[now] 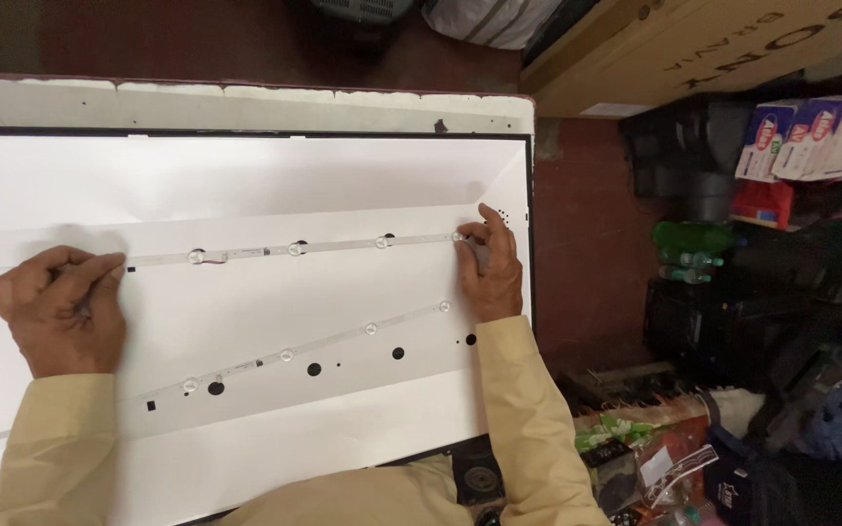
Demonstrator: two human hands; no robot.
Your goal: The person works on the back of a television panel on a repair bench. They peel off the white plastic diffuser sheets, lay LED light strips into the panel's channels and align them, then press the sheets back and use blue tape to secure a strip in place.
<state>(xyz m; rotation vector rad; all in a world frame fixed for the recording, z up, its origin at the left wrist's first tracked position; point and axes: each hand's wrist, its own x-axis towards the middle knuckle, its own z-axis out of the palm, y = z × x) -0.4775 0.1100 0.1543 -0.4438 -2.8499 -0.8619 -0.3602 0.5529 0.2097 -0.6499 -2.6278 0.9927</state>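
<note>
Hands on upper LED strip (289, 249), left hand (58, 307) fingers curled together pressing it, right hand (491, 268) fingertips pinching its end

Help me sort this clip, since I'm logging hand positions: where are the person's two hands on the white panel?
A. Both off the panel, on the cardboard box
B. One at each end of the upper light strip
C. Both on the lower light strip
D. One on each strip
B: the left hand and the right hand sit at opposite ends of the upper light strip, while the lower light strip lies untouched.
</note>
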